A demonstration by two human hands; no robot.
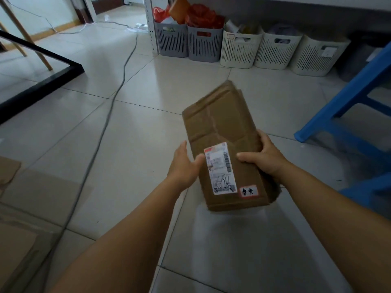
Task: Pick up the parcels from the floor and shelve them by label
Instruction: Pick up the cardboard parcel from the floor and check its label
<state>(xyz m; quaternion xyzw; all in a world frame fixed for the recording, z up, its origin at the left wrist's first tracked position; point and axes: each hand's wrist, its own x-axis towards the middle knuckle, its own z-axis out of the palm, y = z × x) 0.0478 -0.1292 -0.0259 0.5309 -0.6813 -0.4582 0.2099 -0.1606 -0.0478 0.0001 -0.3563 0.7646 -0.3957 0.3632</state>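
Observation:
I hold a brown cardboard parcel (222, 132) above the tiled floor, its long side pointing away from me. A white shipping label (221, 168) and a small red-edged sticker with handwriting (249, 191) face up on its near end. My left hand (184, 163) presses against the parcel's left edge, thumb on top. My right hand (265, 154) grips the right edge, thumb over the top face. The parcel's underside is hidden.
Two grey baskets (186, 42) and three cream baskets (240, 49) line the far wall under a shelf. A blue stool (347, 106) stands at right. A black frame (42, 81) lies at left, a grey cable (105, 121) crosses the floor, and flat cardboard (12, 240) lies at lower left.

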